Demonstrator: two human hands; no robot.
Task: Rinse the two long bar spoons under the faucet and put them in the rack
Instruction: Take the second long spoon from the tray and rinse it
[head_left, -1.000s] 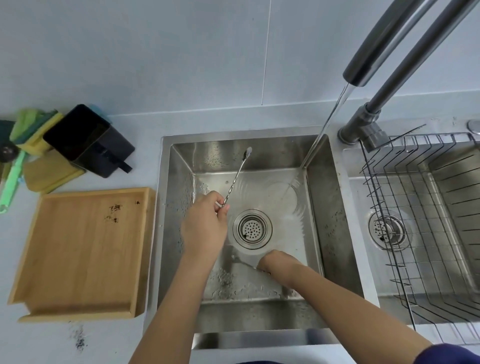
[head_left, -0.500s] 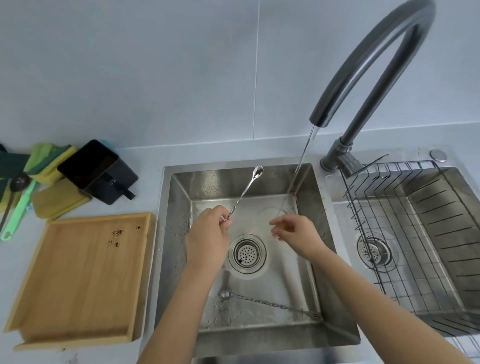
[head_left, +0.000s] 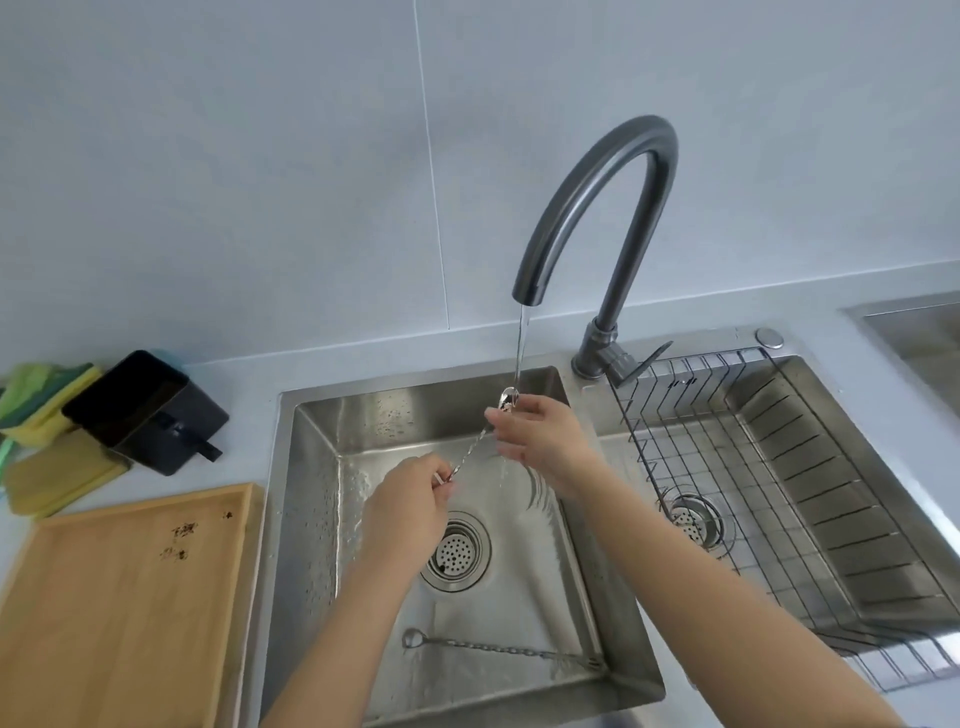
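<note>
1. The first bar spoon (head_left: 470, 453) is thin, silver, with a twisted stem. It is in the middle of the frame, above the sink basin, and it slants from lower left up to upper right. Its bowl is at the upper end, directly under the water stream from the faucet (head_left: 597, 208), which is running.
2. The second bar spoon (head_left: 498, 648) lies flat on the sink floor, in the lower middle of the frame, with its bowl at the left.
3. The rack (head_left: 727, 467) is a wire basket in the right basin.
</note>
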